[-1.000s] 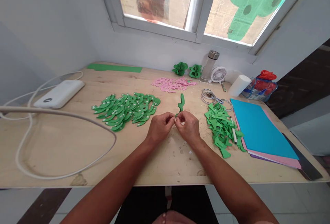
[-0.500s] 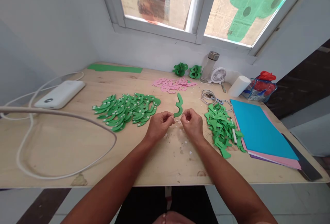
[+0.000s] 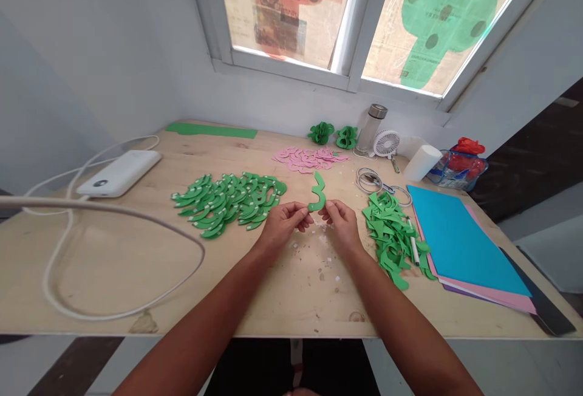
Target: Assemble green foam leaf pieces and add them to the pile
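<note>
Between my hands a curvy green paper cutout (image 3: 317, 192) stands up from the table's middle. My left hand (image 3: 286, 221) pinches its lower left end between thumb and fingers. At the lower right edge of the same cutout, the fingers of my right hand (image 3: 339, 220) are closed on it. To the left lies a heap of similar green cutouts (image 3: 228, 198), many with small white tape pieces on their ends. Small white scraps (image 3: 328, 259) lie scattered below my hands.
Right of my hands are green paper offcuts (image 3: 387, 238), a white pen (image 3: 414, 244), tape rolls (image 3: 368, 181) and blue sheets (image 3: 460, 238). Pink cutouts (image 3: 307, 158), two green paper flowers (image 3: 321, 133), a bottle (image 3: 371, 129) and fan (image 3: 386, 143) sit behind. A cable (image 3: 136, 214) loops at left.
My right hand moved away from the cutout's end, then came back to its right edge. The cutout turned to show its flat face. The view tilted slightly upward.
</note>
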Demonstrator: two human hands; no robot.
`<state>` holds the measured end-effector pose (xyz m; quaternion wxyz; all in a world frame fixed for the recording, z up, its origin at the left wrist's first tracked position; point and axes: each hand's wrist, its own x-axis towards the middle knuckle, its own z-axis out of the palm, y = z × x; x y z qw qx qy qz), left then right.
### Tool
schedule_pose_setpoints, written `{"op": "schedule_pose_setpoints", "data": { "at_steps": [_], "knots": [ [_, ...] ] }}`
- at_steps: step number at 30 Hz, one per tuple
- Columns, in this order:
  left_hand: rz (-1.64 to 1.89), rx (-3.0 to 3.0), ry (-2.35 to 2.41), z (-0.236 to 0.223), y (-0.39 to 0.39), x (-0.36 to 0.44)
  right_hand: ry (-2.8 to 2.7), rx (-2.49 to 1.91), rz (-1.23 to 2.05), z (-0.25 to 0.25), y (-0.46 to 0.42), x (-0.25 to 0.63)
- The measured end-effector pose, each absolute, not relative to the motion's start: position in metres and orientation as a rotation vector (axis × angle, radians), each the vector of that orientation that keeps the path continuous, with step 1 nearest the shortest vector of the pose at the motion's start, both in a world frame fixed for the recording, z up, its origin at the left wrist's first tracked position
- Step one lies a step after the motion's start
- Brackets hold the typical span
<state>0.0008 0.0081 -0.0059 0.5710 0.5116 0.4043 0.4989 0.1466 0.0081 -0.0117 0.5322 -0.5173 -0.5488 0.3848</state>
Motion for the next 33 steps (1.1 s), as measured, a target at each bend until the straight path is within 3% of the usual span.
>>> {"op": "schedule_pose_setpoints", "data": {
  "at_steps": [7, 26, 33],
  "knots": [
    [1.114, 1.165, 0.91, -0.006, 0.007, 0.003, -1.154, -1.128, 1.081, -0.014, 0.01, 0.145],
    [1.231, 1.428, 1.062, -0.008, 0.012, 0.001, -1.522, -1.206, 0.651, -0.013, 0.003, 0.145],
    [1.145, 1.176, 0.963, -0.008, 0.012, -0.001, -1.548, -1.196, 0.605, -0.012, 0.0, 0.142]
  ]
}}
